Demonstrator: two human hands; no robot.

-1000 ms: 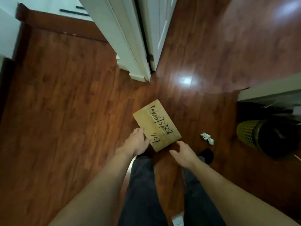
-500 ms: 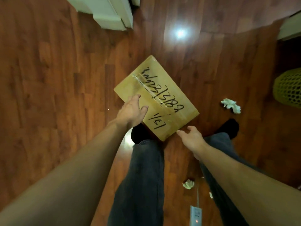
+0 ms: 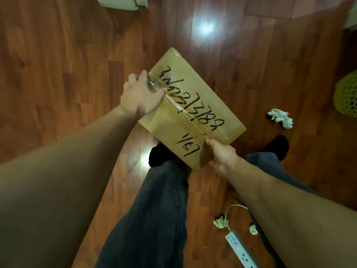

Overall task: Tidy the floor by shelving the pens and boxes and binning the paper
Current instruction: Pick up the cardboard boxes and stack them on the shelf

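cardboard box (image 3: 193, 111) is gripped at two ends by left hand (image 3: 142, 97) and right hand (image 3: 222, 154); three crumpled papers (image 3: 281, 120) lie unbinned on the floor (image 3: 58, 74).

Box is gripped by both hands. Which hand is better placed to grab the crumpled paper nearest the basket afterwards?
Right, probably. The right hand holds the cardboard box at its near edge, on the paper's side; the left hand is across the box.

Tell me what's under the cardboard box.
Under the cardboard box: wooden floor and the toe of a black-socked foot. Anything directly beneath it is hidden.
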